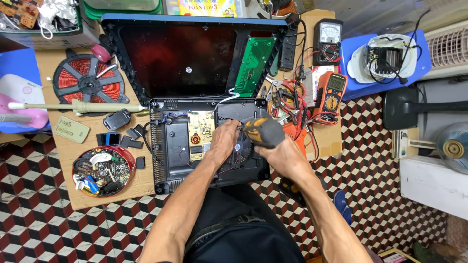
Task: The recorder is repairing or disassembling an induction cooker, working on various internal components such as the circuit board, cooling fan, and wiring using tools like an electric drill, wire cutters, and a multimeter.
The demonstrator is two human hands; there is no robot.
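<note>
At centre frame, the left hand (223, 139) rested fingers bent on the opened black plastic cooker base (168, 156). The right hand (285, 155) closed its grip around a yellow-and-black power screwdriver (262, 131), tip at the base. The bit could slip and gouge the beige circuit board (201, 134). A yellow-covered book (204, 7) lay at top centre.

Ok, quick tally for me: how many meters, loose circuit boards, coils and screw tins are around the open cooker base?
Multimeters: 2 (analog black, orange digital)
Circuit boards: 2 (green, tan one in the base)
Red coils: 1
Round parts tins: 1
Total: 6
</note>
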